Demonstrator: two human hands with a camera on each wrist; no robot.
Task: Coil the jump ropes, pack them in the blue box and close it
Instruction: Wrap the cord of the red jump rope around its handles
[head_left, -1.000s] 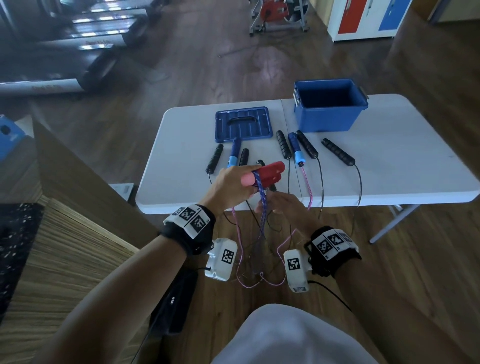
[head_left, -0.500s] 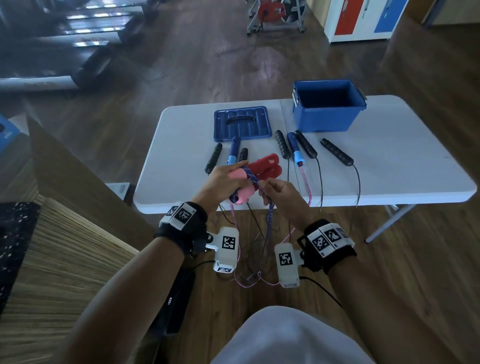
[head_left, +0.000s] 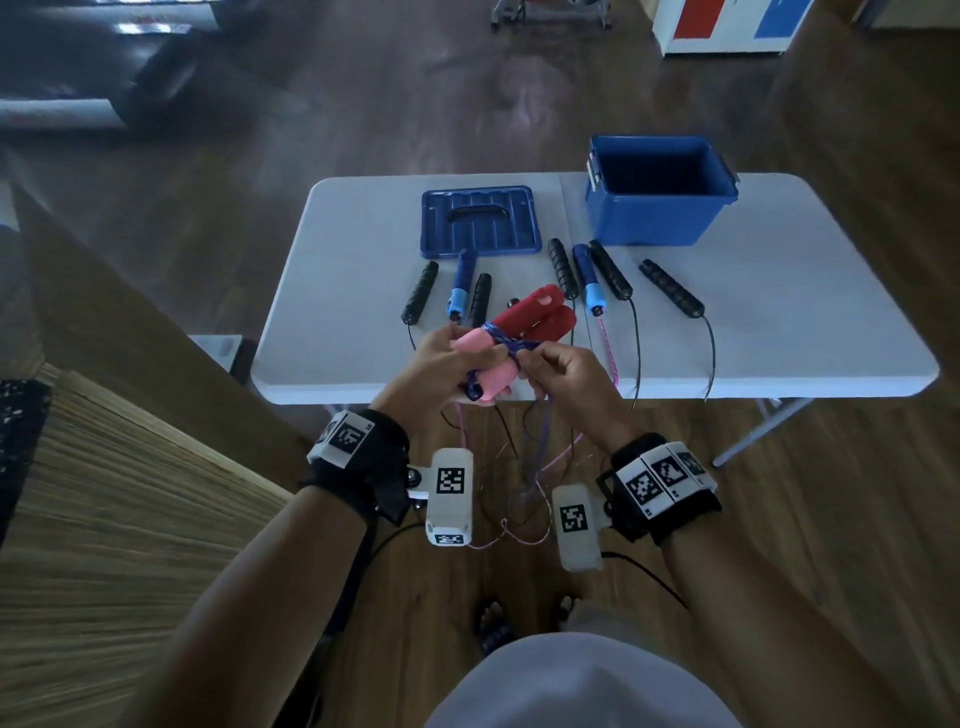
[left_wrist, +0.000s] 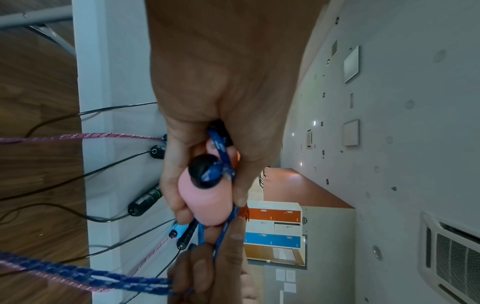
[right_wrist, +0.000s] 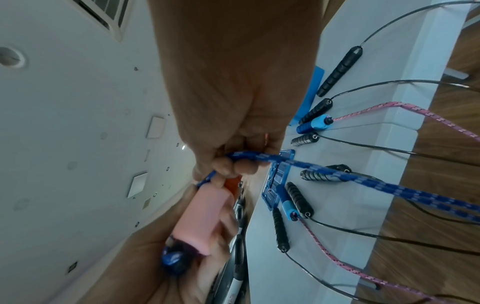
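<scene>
Both hands have come up and closer together since a second ago. Left hand (head_left: 457, 364) is wrapped around the pink-and-red handles (head_left: 511, 332), held just in front of the table (head_left: 358, 270) edge. Right hand (head_left: 563, 371) pinches the blue braided rope (right_wrist: 337, 174) right where it crosses the handles, the rest dangling floorward. Blue box (head_left: 660, 208) sits open at the far side, lid (head_left: 480, 223) flat beside it.
</scene>
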